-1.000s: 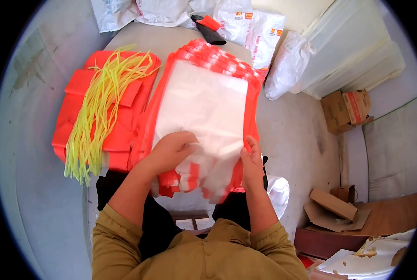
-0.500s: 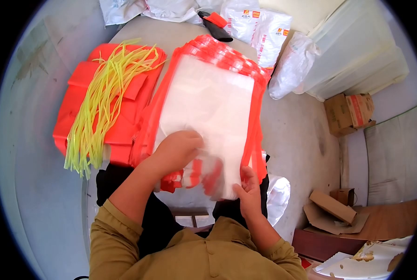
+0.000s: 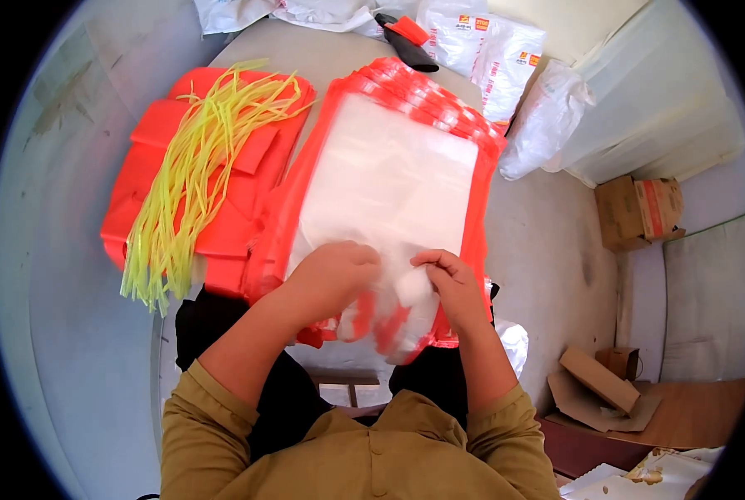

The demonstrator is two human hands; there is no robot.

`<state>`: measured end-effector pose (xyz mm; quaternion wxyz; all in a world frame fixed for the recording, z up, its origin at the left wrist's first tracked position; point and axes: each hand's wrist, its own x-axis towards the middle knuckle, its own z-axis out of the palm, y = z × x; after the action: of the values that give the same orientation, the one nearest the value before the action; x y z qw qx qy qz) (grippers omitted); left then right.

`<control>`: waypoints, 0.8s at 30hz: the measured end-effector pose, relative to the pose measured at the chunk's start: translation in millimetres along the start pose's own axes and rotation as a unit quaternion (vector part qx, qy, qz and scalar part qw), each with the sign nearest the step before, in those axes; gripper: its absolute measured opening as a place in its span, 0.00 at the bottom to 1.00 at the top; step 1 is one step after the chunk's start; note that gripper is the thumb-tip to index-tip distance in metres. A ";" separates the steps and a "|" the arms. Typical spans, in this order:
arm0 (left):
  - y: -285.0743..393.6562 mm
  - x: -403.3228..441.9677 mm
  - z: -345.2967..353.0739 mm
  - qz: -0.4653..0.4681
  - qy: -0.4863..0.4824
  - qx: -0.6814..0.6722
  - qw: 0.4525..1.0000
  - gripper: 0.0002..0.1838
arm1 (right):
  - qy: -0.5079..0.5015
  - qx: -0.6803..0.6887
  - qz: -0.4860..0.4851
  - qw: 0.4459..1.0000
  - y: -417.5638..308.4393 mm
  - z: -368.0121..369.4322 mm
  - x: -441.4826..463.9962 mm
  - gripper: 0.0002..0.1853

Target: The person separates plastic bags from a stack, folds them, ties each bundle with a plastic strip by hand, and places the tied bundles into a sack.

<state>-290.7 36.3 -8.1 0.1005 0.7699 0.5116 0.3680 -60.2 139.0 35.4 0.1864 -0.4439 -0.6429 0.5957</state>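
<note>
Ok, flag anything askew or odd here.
The yellow strips sprawl loosely over the folded red plastic, some ends hanging past its near edge. The stack of red-edged plastic bags is fanned unevenly along its far side. I see no spill.

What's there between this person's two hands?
White plastic, partly blurred, lies between the left hand and the right hand; the head view shows it.

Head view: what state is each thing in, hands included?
bag stack: laid flat, near end rumpled and blurred
yellow strips: loose, draped over the red pile
red pile: folded
left hand: fingers curled, grip unclear
right hand: fingers bent at the rumpled end, grip unclear
white sack: filled out, wrinkled
</note>
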 end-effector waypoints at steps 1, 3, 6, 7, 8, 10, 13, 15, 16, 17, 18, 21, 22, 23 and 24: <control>-0.4 -0.1 -1.0 -0.003 -0.018 0.018 1.000 0.04 | -0.031 0.068 0.012 0.997 5.7 -2.0 5.6 0.15; -0.5 0.2 -3.1 -0.007 -0.055 0.052 0.997 0.08 | -0.043 0.065 0.005 0.997 2.6 -4.2 4.2 0.16; 1.2 2.0 -5.5 0.000 -0.060 0.053 0.997 0.08 | -0.052 0.060 -0.035 0.996 7.8 -0.6 5.0 0.18; 1.1 2.1 -5.1 0.000 -0.059 0.054 0.997 0.08 | -0.052 0.058 -0.053 0.996 12.4 0.3 6.1 0.18; 1.2 2.3 -4.7 0.000 -0.059 0.056 0.997 0.08 | -0.057 0.042 -0.064 0.995 17.6 -0.4 7.9 0.18; 1.6 2.4 -4.6 -0.001 -0.056 0.056 0.997 0.07 | -0.067 0.010 -0.087 0.994 21.3 0.3 10.7 0.18; 3.4 1.2 -5.2 -0.004 -0.046 0.048 0.998 0.07 | -0.076 -0.097 -0.103 0.987 3.8 -0.7 8.0 0.15; 3.5 0.5 -4.8 -0.005 -0.036 0.038 0.999 0.06 | -0.076 -0.111 -0.095 0.986 4.3 1.1 13.6 0.13; 3.2 0.0 -3.8 -0.003 -0.031 0.044 0.999 0.06 | -0.075 -0.118 -0.090 0.986 4.4 2.5 16.0 0.13; 2.5 -0.6 -2.2 -0.002 -0.028 0.051 0.998 0.06 | -0.069 -0.112 -0.086 0.988 3.4 4.3 17.9 0.12; 2.0 -1.0 -1.2 0.000 -0.024 0.057 0.998 0.06 | -0.062 -0.105 -0.082 0.989 2.0 6.2 19.6 0.12; 0.9 -1.1 -0.7 0.004 -0.020 0.055 0.998 0.06 | -0.058 -0.060 -0.041 0.996 -14.0 9.7 18.7 0.14; 0.4 -1.1 -0.4 0.004 -0.022 0.055 0.998 0.06 | -0.059 -0.041 -0.022 0.997 -18.5 10.5 18.0 0.15; -0.1 -1.2 -0.1 0.004 -0.024 0.056 0.998 0.06 | -0.078 0.003 -0.011 0.997 -18.6 9.7 18.9 0.15; -0.5 -1.5 0.2 0.004 -0.026 0.056 0.998 0.06 | -0.096 0.046 0.001 0.994 -18.6 7.7 19.5 0.16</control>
<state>-291.3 35.3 -9.2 0.0690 0.7853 0.5258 0.3193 -83.1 151.7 45.4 0.1434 -0.3761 -0.6291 0.6650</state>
